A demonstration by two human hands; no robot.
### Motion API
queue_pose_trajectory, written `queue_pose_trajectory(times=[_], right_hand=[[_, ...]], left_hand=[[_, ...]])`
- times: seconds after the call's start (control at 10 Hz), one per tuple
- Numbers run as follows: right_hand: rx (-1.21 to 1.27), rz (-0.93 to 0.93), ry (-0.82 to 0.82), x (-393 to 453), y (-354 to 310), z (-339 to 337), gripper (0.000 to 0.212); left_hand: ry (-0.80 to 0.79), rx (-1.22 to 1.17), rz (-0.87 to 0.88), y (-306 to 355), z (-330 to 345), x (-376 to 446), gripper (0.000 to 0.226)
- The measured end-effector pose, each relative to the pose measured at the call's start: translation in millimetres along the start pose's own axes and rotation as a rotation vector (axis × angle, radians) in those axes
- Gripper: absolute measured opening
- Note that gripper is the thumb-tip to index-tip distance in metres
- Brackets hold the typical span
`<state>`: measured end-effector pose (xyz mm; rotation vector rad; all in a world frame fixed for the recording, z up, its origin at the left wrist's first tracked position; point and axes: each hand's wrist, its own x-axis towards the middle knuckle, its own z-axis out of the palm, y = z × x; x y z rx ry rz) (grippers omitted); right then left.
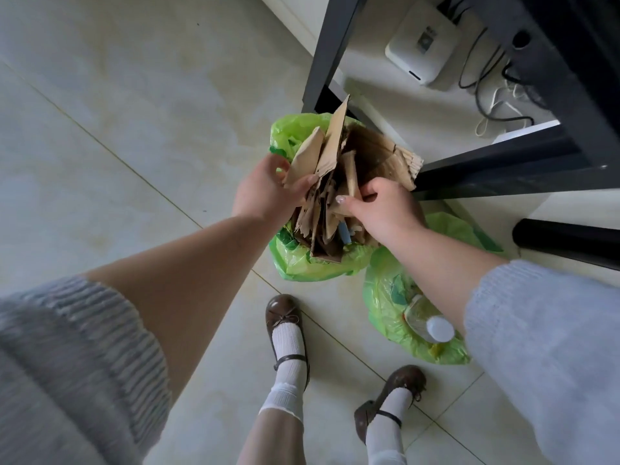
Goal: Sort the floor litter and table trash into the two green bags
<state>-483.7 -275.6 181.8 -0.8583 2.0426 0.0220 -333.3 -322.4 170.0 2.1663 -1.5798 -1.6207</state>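
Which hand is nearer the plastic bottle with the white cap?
Right. The right hand grips cardboard just above the plastic bottle; the left hand holds cardboard farther left.

Two green plastic bags stood open on the tiled floor beside the black bench leg. Far bag [303, 263]: stuffed with torn brown cardboard pieces [330, 152], upright and jutting above the rim, with a pale blue item partly hidden among them. Near bag [385, 307]: crumpled, holding a clear plastic bottle [427, 322] with a white cap, lying tilted.
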Motion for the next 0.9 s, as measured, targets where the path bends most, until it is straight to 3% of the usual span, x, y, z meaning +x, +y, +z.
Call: queue_pose_trajectory(times=[0.2, 0.6, 0.7, 0.9], right_hand=[[-0.127, -0.036, 0.033, 3.3, 7.3, 0.4, 0.030], [-0.410, -0.116, 0.077, 18.8, 16.0, 20.9, 0.028], [-0.340, -0.094, 0.088, 14.3, 15.9, 19.2, 0.035], [-0.122, -0.041, 0.131, -10.9, 13.3, -1.3, 0.069]], left_hand=[[0.043, -0.058, -0.009, -26.1, 4.2, 2.0, 0.034], [0.080, 0.238, -0.041, -36.7, 19.8, 30.5, 0.031], [0.050, 0.176, 0.001, -34.7, 15.5, 20.3, 0.036], [0.082, 0.009, 0.098, -26.4, -2.3, -17.8, 0.054]])
